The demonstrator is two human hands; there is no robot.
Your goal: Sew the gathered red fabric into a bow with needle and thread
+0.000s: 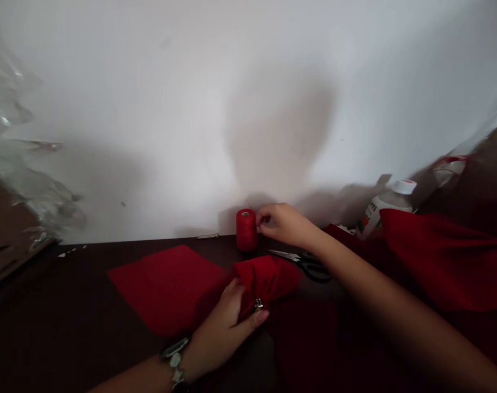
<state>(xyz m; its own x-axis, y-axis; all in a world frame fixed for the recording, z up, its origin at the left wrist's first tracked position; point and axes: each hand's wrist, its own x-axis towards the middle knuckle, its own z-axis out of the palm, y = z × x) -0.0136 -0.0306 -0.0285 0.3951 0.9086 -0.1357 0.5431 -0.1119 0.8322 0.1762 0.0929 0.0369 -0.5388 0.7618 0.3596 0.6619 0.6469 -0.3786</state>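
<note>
My left hand [227, 322] is closed round a gathered piece of red cloth [258, 275]. A small shiny metal piece [258, 304] sits on its folds, close to my thumb. Beside the upright spool of red thread [246, 230], my right hand [281, 222] has thumb and finger pinched at the spool's right side. Whatever is in that pinch is too small to make out. Black-handled scissors [309, 266] lie below my right wrist, blades pointing left. A flat sheet of red cloth [166, 289] lies to the left of my left hand.
A white-capped bottle [389, 204] stands at the right, partly behind more red cloth [448, 262]. The dark table [68, 316] ends at a white wall [170, 109]. Clear plastic [35, 185] hangs over a brown box [3, 224] at left.
</note>
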